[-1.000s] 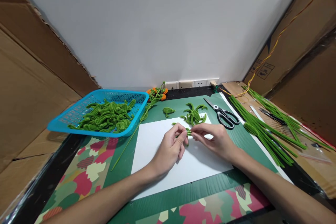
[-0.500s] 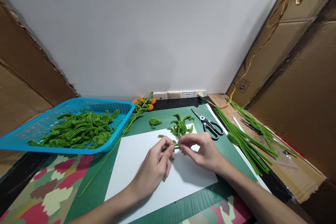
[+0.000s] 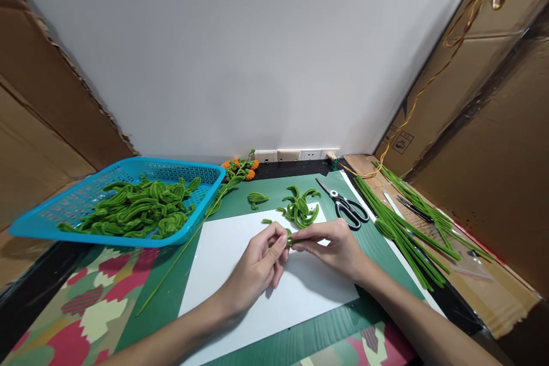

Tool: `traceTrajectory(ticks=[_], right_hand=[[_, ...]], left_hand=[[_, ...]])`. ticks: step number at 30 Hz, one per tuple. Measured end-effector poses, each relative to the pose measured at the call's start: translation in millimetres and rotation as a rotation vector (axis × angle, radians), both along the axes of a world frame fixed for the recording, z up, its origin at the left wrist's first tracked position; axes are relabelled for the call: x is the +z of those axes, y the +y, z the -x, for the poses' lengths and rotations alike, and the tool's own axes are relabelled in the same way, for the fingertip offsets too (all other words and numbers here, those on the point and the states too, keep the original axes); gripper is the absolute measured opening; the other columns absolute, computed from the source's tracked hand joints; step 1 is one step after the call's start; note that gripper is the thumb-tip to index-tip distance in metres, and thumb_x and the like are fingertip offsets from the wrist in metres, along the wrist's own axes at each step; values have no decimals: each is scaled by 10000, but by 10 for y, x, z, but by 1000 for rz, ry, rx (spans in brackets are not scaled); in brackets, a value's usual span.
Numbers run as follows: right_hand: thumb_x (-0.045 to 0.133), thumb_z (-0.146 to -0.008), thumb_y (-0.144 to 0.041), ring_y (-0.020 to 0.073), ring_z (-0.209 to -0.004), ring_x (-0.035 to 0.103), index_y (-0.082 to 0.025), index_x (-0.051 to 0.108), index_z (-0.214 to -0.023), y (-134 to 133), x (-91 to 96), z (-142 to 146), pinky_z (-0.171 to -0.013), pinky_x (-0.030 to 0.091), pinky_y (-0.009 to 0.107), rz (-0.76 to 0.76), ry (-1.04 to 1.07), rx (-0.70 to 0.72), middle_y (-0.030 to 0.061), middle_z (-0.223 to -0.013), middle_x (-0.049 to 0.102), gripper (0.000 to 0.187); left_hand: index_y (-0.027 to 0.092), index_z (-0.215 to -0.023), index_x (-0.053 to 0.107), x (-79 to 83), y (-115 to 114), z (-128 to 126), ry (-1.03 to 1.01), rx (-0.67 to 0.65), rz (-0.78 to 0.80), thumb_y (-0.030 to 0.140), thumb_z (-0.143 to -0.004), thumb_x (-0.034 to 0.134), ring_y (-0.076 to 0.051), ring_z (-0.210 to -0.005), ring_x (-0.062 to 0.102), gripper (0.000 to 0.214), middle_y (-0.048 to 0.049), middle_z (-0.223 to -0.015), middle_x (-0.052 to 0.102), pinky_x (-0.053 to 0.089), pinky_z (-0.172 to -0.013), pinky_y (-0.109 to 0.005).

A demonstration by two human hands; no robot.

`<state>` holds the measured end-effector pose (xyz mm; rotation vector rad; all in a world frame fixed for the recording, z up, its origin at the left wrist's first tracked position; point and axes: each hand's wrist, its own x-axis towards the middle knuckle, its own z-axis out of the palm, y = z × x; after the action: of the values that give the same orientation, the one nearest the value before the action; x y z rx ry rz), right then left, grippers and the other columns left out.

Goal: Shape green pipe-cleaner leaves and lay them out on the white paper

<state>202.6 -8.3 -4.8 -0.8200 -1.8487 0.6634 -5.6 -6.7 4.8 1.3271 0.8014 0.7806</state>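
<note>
On the black tabletop (image 3: 283, 169), a green mat (image 3: 278, 187) carries a white sheet (image 3: 309, 291). Above the sheet, the left hand (image 3: 259, 266) and right hand (image 3: 332, 246) pinch a small green fuzzy piece (image 3: 289, 237) between their fingertips. A blue basket (image 3: 189, 167) stands at left; scissors (image 3: 334, 194) lie on the mat at right. A pale wall (image 3: 240, 57) with sockets (image 3: 288, 155) closes the rear; cardboard panels (image 3: 480, 126) flank both sides.

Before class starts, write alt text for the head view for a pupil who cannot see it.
The left hand and right hand pinch a small green fuzzy piece over a white sheet. To the left, a blue basket holds green leaf shapes; to the right lie scissors and long green stems.
</note>
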Motion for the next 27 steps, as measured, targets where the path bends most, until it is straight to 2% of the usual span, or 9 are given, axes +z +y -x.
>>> traceTrajectory(ticks=[4, 13, 18, 24, 27], right_hand=[[796, -938, -287, 185, -720, 817, -213, 846, -1008, -7, -9, -8, -663, 669, 248, 67, 40, 4, 36, -868, 849, 113], [801, -935, -275, 192, -701, 819, -208, 850, -970, -18, -40, 5, -660, 662, 252, 58, 66, -14, 44, -851, 849, 90], [773, -950, -245, 192, -712, 821, -216, 848, -987, -31, -46, 15, -673, 676, 258, 62, 87, -22, 36, -849, 848, 89], [780, -941, -232, 187, -723, 810, -228, 844, -1016, -55, -20, 46, -696, 683, 277, -18, 101, -90, 38, -877, 846, 98], [788, -935, -234, 169, -715, 792, -224, 837, -1015, -63, 4, 55, -674, 670, 260, -26, 92, -102, 37, -894, 841, 94]], left_hand=[[194, -941, 521, -23, -2, 17, -2, -35, -26, 560, -1029, 578, -32, -387, 464, 380, 43, -763, 568, 255, -345, -152], [210, -948, 478, -58, -26, 49, 51, -78, -77, 511, -1079, 500, -39, -433, 484, 329, 68, -743, 482, 286, -388, -150], [206, -944, 482, -39, -39, 21, 33, -49, -68, 525, -1072, 508, -30, -427, 474, 345, 65, -768, 486, 308, -370, -144], [229, -1014, 492, -41, -22, -15, -33, 52, 6, 565, -1035, 563, -31, -381, 485, 344, 59, -816, 564, 274, -314, -130], [230, -1074, 510, -52, -8, -13, -48, 50, 36, 571, -982, 648, -26, -366, 483, 379, 47, -859, 593, 256, -300, -126]])
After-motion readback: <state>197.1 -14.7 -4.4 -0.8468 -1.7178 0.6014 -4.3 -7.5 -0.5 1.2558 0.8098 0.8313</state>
